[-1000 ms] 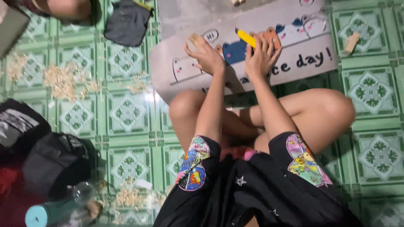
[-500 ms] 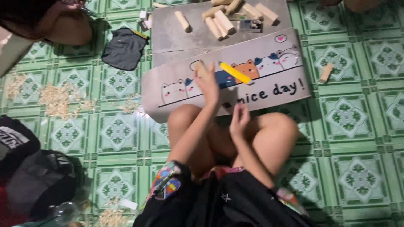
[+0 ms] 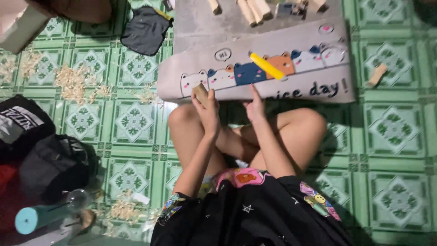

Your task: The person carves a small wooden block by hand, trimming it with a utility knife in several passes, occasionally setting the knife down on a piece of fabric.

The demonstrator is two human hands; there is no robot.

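I sit cross-legged on a green patterned tile floor. My left hand [image 3: 207, 109] is closed around a small wooden piece [image 3: 200, 92] just above my left knee, at the near edge of a grey mat [image 3: 200, 41] printed with cartoon cats. My right hand [image 3: 255, 104] holds nothing; its fingers rest at the mat's near edge, a little below a yellow-handled knife [image 3: 266, 66] that lies on the mat. Several pale wooden blocks [image 3: 255, 7] lie at the mat's far end.
Wood shavings [image 3: 73, 82] are scattered on the tiles at left. A black cloth [image 3: 145, 29] lies at top left, dark bags [image 3: 41, 150] and a teal-capped bottle [image 3: 41, 216] at lower left. One wooden piece [image 3: 377, 75] rests on the floor at right.
Both hands have drawn back from the mat toward my knees. The yellow knife now lies free on the mat, and my left hand has a wooden piece in it.
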